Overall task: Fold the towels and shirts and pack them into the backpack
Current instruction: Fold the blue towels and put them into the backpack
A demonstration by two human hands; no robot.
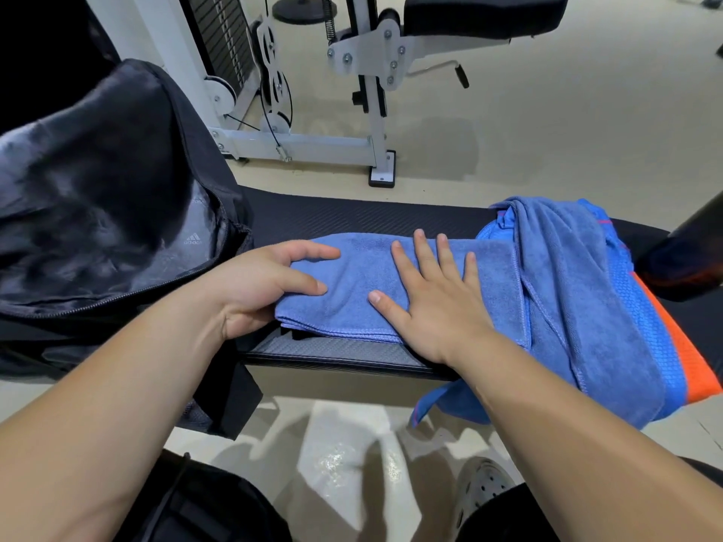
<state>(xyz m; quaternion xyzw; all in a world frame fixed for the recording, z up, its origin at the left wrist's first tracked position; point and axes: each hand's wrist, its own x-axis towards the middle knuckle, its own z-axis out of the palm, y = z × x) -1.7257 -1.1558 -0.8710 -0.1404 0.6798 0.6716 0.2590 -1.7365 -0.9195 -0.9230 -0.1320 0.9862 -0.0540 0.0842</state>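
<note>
Folded blue microfibre towel (352, 295): lies on black padded surface (352, 219), beside open black backpack (117, 181). Left hand (262, 279) fingers curl over its left end; right hand (434, 307) presses flat, fingers spread. Likely soft, light and floppy; lift by both ends.

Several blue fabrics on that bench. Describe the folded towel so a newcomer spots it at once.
Find the black bench, with the open backpack at its left end. Right of the backpack the folded towel lies flat under the right hand, the left hand at its left edge. Unlike the loose towel and blue-and-orange shirt heaped to its right, it is a neat rectangle.
</note>
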